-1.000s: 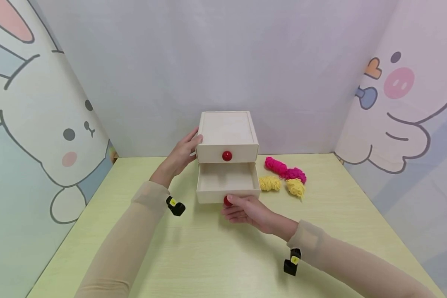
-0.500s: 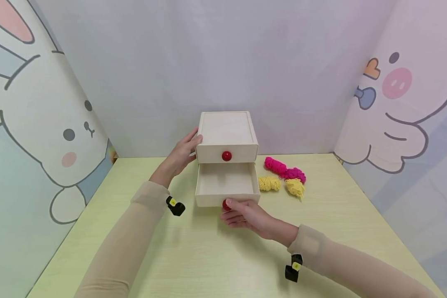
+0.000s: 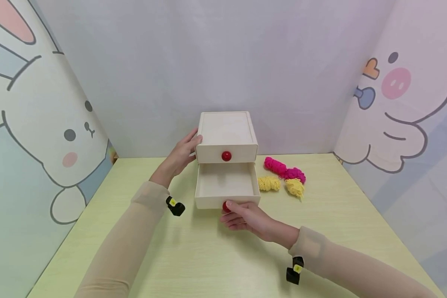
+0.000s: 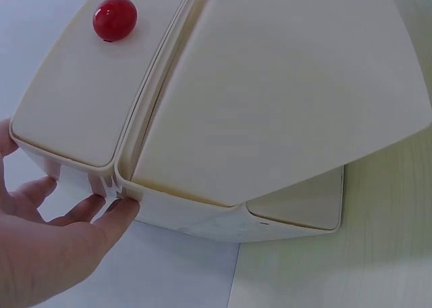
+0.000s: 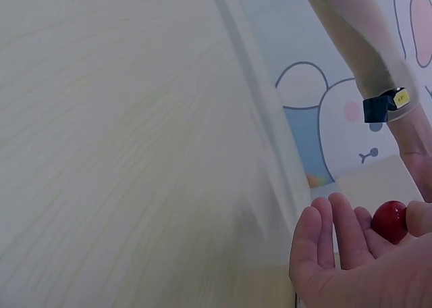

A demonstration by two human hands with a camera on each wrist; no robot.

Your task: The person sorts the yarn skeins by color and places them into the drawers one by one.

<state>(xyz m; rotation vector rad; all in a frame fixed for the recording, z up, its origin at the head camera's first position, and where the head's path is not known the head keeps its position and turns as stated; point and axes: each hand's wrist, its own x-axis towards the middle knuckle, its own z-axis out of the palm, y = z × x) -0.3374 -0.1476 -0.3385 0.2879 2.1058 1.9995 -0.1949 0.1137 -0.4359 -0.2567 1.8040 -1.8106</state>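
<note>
A small white drawer cabinet (image 3: 227, 128) stands at the back of the table. Its upper drawer, with a red knob (image 3: 226, 156), is closed. The drawer (image 3: 227, 202) below it is pulled far out, and its visible inside holds nothing. My right hand (image 3: 251, 219) pinches that drawer's red knob (image 5: 390, 221) between thumb and forefinger, the other fingers extended beneath. On the cabinet's left side rests my left hand (image 3: 179, 155), thumb near the top edge, fingers against the side wall. Another front panel (image 4: 300, 198) shows under the pulled drawer in the left wrist view.
Two magenta yarn bundles (image 3: 275, 166) and two yellow yarn bundles (image 3: 269, 183) lie right of the cabinet on the pale wooden table (image 3: 216, 260). A plain curtain (image 3: 223, 54) hangs close behind, with cartoon-printed curtains at both sides.
The drawer has slid further out toward me, with my right hand moving along on its knob. The motion is smaller in the last half second. My left hand has stayed on the cabinet's side.
</note>
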